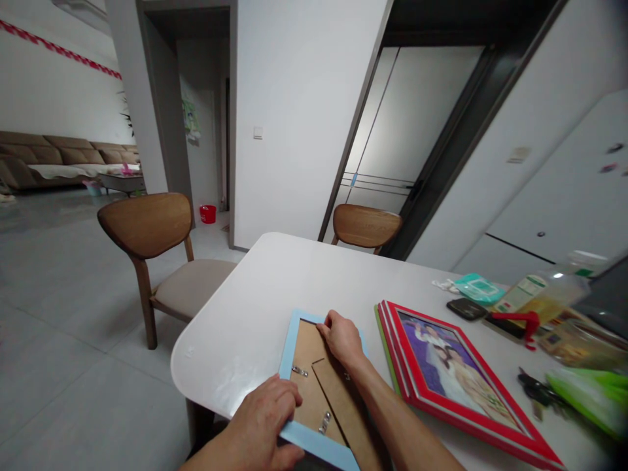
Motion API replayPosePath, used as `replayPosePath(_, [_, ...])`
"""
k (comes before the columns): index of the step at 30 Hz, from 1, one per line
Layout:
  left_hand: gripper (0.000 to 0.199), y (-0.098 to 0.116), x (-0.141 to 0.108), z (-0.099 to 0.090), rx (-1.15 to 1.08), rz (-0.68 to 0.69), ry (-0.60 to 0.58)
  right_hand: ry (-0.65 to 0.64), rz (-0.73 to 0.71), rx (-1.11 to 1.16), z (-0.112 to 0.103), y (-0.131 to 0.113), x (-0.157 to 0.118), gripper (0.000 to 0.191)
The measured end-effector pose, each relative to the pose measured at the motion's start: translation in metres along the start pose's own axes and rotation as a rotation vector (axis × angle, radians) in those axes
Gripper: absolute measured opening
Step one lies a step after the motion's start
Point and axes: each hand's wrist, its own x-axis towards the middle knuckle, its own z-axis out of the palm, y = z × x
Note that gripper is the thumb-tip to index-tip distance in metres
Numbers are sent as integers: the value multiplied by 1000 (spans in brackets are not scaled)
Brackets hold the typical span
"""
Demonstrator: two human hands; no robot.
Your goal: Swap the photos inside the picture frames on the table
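Note:
A light-blue picture frame [289,343] lies face down at the near edge of the white table, its brown backing board [307,347] showing. Small metal clips [324,422] sit along the board's edges, and a support leg [338,399] lies along its middle. My left hand [267,418] grips the frame's near left corner, with the fingers over the edge. Over the far end of the board, my right hand [341,337] has its fingers bent and closed against the board's edge; what they pinch is hidden. My right forearm covers much of the frame's right side.
Right of the frame, red picture frames [409,366] lie stacked, the top one holding a photo. Beyond are a black wallet-like item [467,309], a teal packet [478,288], a bottle [534,291] and keys [537,389]. Wooden chairs [152,226] stand around the white table [230,327].

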Motion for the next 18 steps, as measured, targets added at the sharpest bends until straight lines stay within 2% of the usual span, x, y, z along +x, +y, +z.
replayPosePath(4, [39,4,-1,5,105,-24,-23,23,-2,114,-9,-6,-9,21])
replayPosePath(6, [37,5,1,13,167,10,-60,24,-21,195,-21,-6,-18,29])
replayPosePath(9, [35,5,3,18,194,33,-79,34,-26,312,-45,7,-42,29])
replayPosePath(12, [30,12,5,9,76,33,49,101,66,436,-62,22,-76,32])
replayPosePath(14, [20,24,8,3,-91,37,182,126,215,691,-62,20,-103,37])
replayPosePath(16, [12,41,16,3,-291,24,292,47,333,1077,-54,4,-124,42])
replayPosePath(18, [11,61,27,7,-493,30,330,-85,358,1333,-46,-16,-135,44])
